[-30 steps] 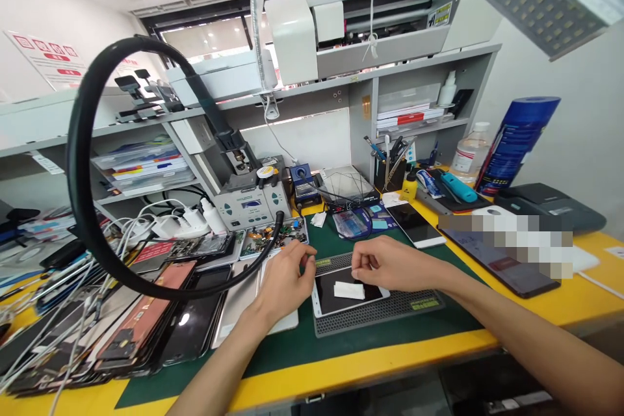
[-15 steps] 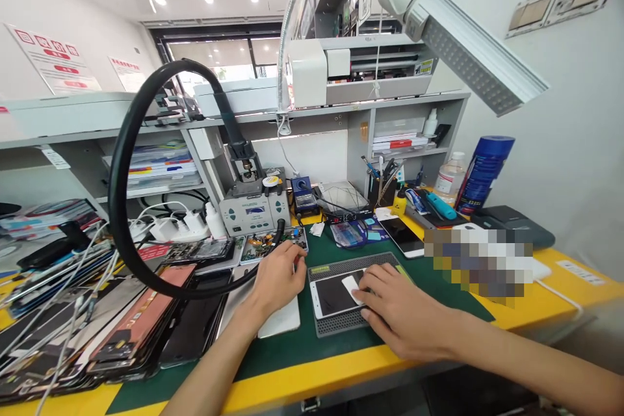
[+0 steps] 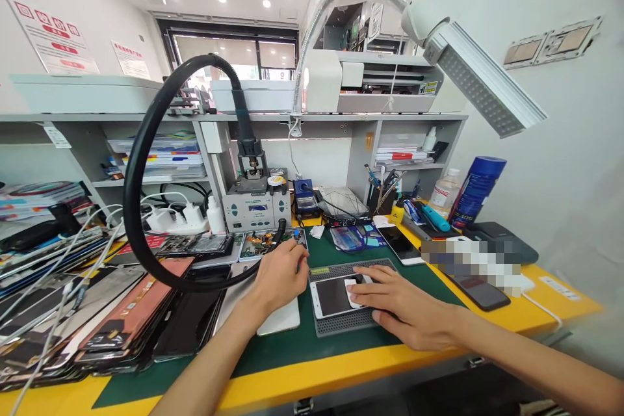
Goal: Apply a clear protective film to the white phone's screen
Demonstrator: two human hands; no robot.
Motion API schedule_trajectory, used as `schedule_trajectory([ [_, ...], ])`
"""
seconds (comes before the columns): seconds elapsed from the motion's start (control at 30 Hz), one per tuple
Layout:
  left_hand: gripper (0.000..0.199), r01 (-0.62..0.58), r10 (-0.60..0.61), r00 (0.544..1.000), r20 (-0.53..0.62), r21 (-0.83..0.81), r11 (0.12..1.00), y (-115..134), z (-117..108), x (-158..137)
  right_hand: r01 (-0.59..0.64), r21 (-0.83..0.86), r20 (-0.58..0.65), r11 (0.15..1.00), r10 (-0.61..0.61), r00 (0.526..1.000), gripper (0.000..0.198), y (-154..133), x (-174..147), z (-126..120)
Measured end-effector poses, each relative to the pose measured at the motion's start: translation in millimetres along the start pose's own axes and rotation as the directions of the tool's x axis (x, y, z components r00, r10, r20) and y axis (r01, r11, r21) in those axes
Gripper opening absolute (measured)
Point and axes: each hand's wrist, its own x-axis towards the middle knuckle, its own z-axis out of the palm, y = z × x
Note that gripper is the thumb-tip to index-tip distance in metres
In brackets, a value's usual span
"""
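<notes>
A white-framed phone (image 3: 331,298) with a dark screen lies face up on a grey perforated mat (image 3: 341,327). My right hand (image 3: 407,305) reaches over its right end. The fingers press a small white wipe (image 3: 355,296) flat on the glass. My left hand (image 3: 283,276) is curled above the silver back of a flat device (image 3: 283,320), left of the mat. Its fingertips are bent under, and whatever they hold, if anything, is hidden. Just behind that hand are a tray of small electronic parts (image 3: 256,247) and the lower end of a black hose (image 3: 139,188).
Stacked phone screens (image 3: 131,318) and loose white cables crowd the left side. A rework station (image 3: 258,208) stands at the back. Another phone (image 3: 402,246), a tool holder (image 3: 383,198) and a blue can (image 3: 480,192) are at the right. A lamp (image 3: 482,78) hangs overhead.
My right hand has shifted slightly right along the phone with the wipe, its fingers now flatter. The left hand stays nearly still. The camera view has tilted a little.
</notes>
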Motion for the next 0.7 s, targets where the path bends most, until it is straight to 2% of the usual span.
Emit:
schedule_trajectory([
  [0.13, 0.022, -0.019, 0.021, 0.999, 0.048, -0.029, 0.999, -0.4, -0.6, -1.2, -0.054, 0.037, 0.063, 0.998, 0.052, 0.997, 0.055, 1.5, -12.7, 1.1],
  [0.3, 0.021, -0.075, 0.097, 0.975, 0.2, -0.116, 0.99, -1.5, -7.2, -6.5, -0.105, -0.051, 0.112, 0.993, 0.11, 0.988, 0.057, 7.6, -34.0, -1.3],
  [0.43, 0.062, -0.096, 0.157, 0.926, 0.343, -0.187, 0.978, -0.2, -15.6, -13.9, -0.118, -0.061, 0.11, 0.991, 0.124, 0.986, 0.061, 12.9, -42.3, -6.1],
  [0.5, 0.07, -0.072, 0.141, 0.902, 0.408, -0.181, 0.981, 2.6, -17.8, -16.3, -0.097, -0.048, 0.104, 0.994, 0.102, 0.989, 0.065, 15.7, -41.6, -7.9],
  [0.7, 0.057, -0.037, 0.12, 0.869, 0.48, -0.178, 0.983, 8.7, -18.5, -14.5, -0.024, -0.019, 0.159, 1.0, 0.027, 0.987, 0.078, 29.0, -28.5, -11.6],
])
